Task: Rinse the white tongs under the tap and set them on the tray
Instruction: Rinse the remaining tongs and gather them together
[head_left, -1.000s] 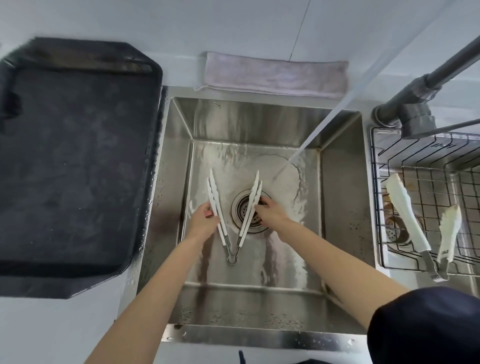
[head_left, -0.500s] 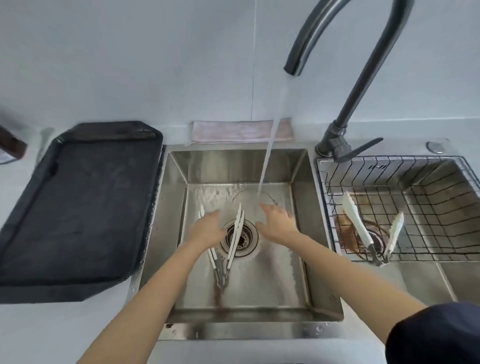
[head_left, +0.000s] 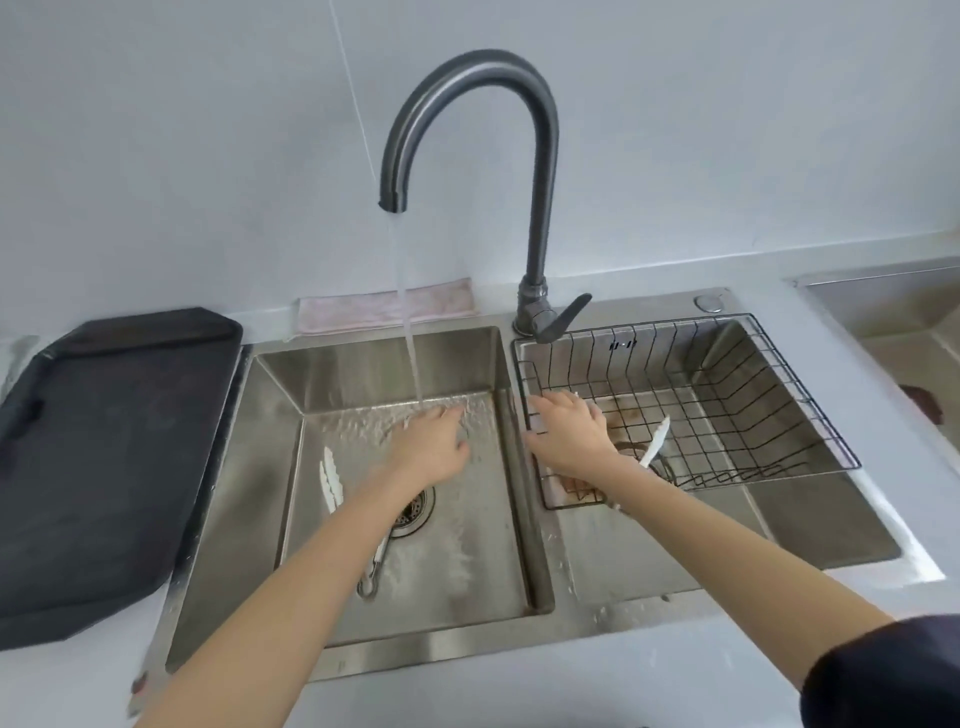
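One pair of white tongs (head_left: 331, 479) lies closed on the floor of the left sink basin (head_left: 483, 525), its metal hinge end near the drain and partly hidden by my left forearm. My left hand (head_left: 432, 441) is empty, fingers spread, just under the water stream (head_left: 410, 338) from the grey tap (head_left: 467, 104). My right hand (head_left: 570, 436) reaches flat into the wire basket (head_left: 727, 395) in the right basin, covering one arm of a second pair of white tongs (head_left: 655, 440). The black tray (head_left: 104, 467) sits on the counter to the left.
A folded pinkish cloth (head_left: 384, 309) lies behind the left basin. The tap lever (head_left: 558, 319) points toward the basket. Water runs and wets the left basin floor. A drain strainer (head_left: 415, 512) sits mid-basin. Another basin edge (head_left: 883, 296) shows far right.
Both hands let go of the tongs in the left basin. My left hand moved up under the stream. My right hand crossed into the wire basket on the right. The view tilted up.
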